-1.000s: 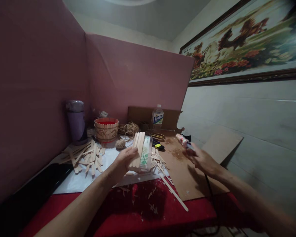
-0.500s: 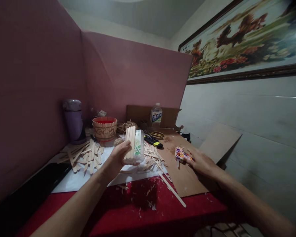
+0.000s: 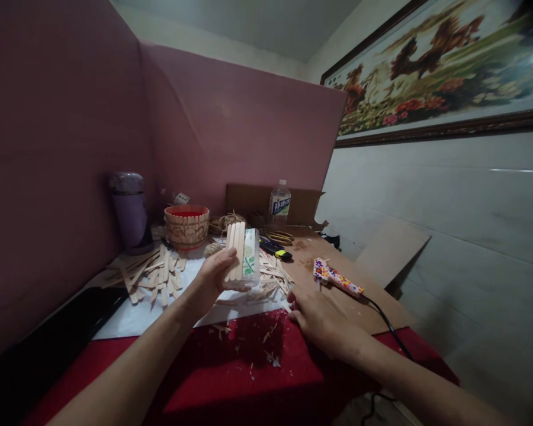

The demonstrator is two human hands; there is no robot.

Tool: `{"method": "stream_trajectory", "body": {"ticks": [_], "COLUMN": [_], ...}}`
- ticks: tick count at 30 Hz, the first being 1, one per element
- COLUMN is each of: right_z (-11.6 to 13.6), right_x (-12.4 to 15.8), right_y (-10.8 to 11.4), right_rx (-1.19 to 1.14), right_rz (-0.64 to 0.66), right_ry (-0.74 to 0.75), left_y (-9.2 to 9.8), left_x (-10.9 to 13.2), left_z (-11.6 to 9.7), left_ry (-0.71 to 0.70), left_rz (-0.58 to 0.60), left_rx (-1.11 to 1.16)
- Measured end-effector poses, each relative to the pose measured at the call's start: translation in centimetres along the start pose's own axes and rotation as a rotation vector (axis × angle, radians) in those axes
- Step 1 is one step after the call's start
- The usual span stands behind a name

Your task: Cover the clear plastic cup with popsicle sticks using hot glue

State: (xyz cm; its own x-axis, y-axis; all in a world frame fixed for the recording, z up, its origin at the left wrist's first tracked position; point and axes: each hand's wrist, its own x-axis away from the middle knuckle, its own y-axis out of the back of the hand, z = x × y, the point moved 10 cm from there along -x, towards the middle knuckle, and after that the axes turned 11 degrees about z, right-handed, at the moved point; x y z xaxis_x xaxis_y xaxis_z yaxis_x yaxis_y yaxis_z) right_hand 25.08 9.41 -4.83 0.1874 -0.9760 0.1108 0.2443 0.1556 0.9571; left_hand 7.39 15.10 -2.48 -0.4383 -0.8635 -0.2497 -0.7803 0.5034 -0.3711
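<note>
My left hand point(image 3: 220, 269) is closed around a clear plastic box point(image 3: 251, 266) with a green leaf print, raised above the table. Several wooden craft sticks point(image 3: 236, 251) stand side by side against the box's left face, under my thumb. Low over the front of the table, my right hand point(image 3: 322, 319) has its fingers curled together at the edge of a pile of loose craft sticks point(image 3: 273, 278). A pale stick end shows at those fingertips; the rest is hidden by the hand. A flower-patterned glue gun point(image 3: 337, 278) lies on the cardboard, apart from my right hand.
Brown cardboard point(image 3: 304, 251) covers the right of the table. Behind are a yellow-black utility knife point(image 3: 276, 251), a bottle point(image 3: 279, 204), twine point(image 3: 231, 221) and a stick-sided basket point(image 3: 186, 228). A purple flask point(image 3: 131, 213) and more sticks stand left. The glue gun's cord point(image 3: 388, 325) trails right.
My right hand has let go of the glue gun on the cardboard and moved left to the loose sticks. My left hand still holds the box and sticks, almost unmoved.
</note>
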Motion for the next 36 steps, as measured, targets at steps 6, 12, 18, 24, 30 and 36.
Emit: {"method": "stream_trajectory", "body": {"ticks": [6,12,18,24,30,36], "right_z": [0.3,0.3,2.0,4.3,3.6,2.7], "right_x": [-0.1,-2.2,-4.6,-7.1,-10.1,-10.0], "right_y": [1.6,3.1,2.5,3.3,3.8,2.2], "right_rx": [-0.21,-0.791,-1.191,-1.363,-1.388,-1.446], "right_rz": [0.051,-0.027,0.191,0.33,0.152,0.124], "right_ry": [0.01,0.143,0.274,0.464,0.432,0.458], "left_y": [-0.2,-0.2,0.4,2.2,1.9,1.2], "left_x": [0.0,-0.2,-0.4,-0.3,-0.5,-0.1], "left_z": [0.0,0.4,0.4,0.5,0.8,0.9], "left_ry": [-0.001,0.024,0.03,-0.023,0.003,0.05], "left_rz": [0.006,0.007,-0.013,-0.122,-0.082,-0.132], "left_rx": [-0.014,0.007,-0.001,-0.004,0.02,0.016]}}
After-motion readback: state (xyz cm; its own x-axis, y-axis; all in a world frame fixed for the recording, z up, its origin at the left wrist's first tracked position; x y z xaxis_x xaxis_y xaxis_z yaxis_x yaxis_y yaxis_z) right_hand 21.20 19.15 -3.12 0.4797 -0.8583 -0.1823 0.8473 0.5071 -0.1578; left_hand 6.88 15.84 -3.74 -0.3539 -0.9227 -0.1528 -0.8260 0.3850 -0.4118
